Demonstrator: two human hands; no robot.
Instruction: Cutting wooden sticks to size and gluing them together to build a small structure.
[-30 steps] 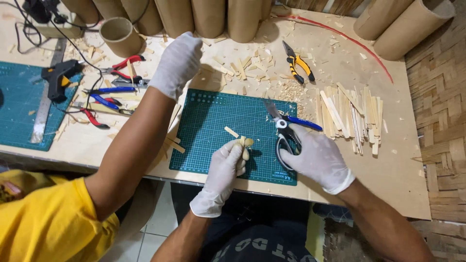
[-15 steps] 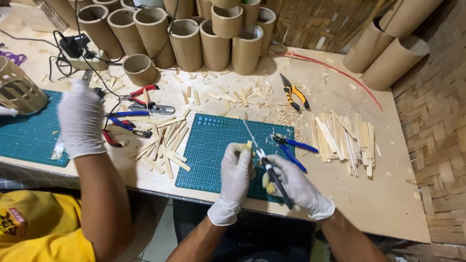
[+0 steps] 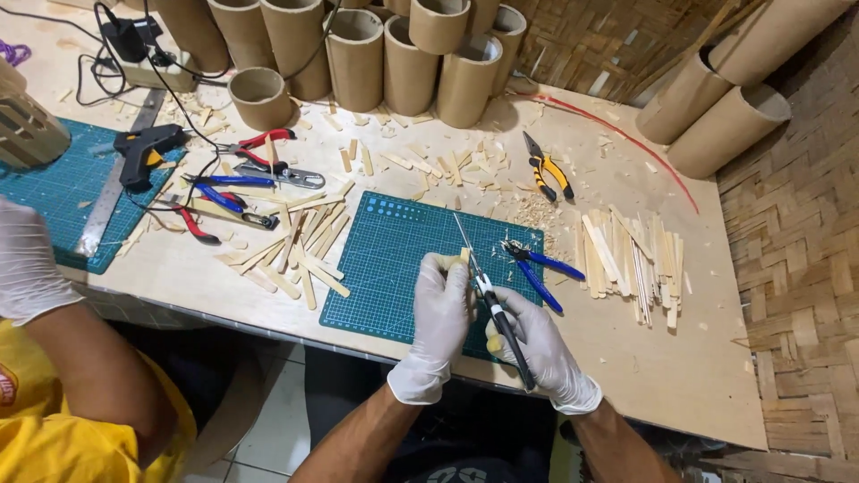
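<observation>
The left hand (image 3: 440,313), in a white glove, pinches a small pale wooden piece (image 3: 464,257) between the fingertips, just above the teal cutting mat (image 3: 394,259). The right hand (image 3: 537,344), also gloved, is closed around the black handle of a thin craft knife (image 3: 488,295). Its blade runs up and to the left and passes just beside the wooden piece; I cannot tell if it touches the wood.

Both hands are over the near right corner of the mat, close to the front edge of the table (image 3: 680,358). On the right, blue-handled pliers (image 3: 537,268) lie just beside the knife, and a pile of wooden sticks (image 3: 631,255) lies farther right. The left part of the mat is free.

The wooden piece is mostly hidden by the fingers, so its shape is hard to see. At the left edge of the view, another person's gloved hand (image 3: 27,264) is cut off.
</observation>
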